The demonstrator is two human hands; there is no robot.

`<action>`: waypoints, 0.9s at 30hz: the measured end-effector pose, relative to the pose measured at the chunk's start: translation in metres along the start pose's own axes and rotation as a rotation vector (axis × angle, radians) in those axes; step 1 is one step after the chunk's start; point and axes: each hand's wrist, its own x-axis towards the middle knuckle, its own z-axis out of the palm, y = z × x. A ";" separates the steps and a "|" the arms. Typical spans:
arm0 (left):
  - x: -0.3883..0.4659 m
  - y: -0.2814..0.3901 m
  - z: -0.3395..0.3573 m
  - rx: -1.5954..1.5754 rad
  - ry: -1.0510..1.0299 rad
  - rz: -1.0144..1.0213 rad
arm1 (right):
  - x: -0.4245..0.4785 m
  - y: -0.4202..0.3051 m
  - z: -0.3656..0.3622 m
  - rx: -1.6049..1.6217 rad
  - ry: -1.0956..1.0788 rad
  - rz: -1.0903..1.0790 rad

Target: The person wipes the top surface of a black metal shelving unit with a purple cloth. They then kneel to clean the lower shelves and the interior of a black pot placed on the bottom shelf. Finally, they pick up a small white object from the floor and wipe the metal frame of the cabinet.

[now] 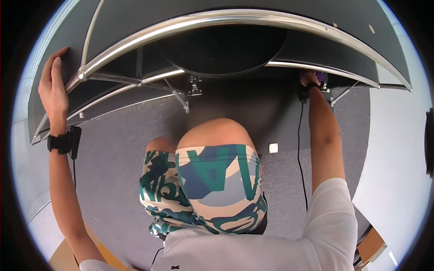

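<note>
Before me stands a black cabinet [217, 50] with a chrome tube frame [237, 17] and a panel folded down low, showing a dark interior. My left hand [54, 88] rests with spread fingers on the cabinet's dark top at the left corner, holding nothing. My right hand [309, 78] reaches into the lower right part of the cabinet, beside a metal hinge [325, 87], and grips a purple cloth-like item [319, 76]. The hand's fingers are partly hidden in shadow.
A second metal hinge [195, 86] and a stay arm [177, 96] are at the middle left, another stay [344, 95] at the right. A small white square plate [273, 148] lies by my knee. Grey carpet [112, 162] surrounds me; an open-topped brown box [371, 244] is at lower right.
</note>
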 end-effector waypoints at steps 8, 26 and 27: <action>0.008 0.003 0.025 -0.052 0.002 0.012 | -0.008 -0.130 0.050 -0.086 0.188 -0.526; 0.000 0.037 0.012 -0.074 0.086 0.125 | -0.130 -0.247 0.047 0.192 0.570 -0.981; 0.001 0.038 0.013 -0.074 0.081 0.117 | -0.127 -0.249 0.049 0.178 0.560 -0.966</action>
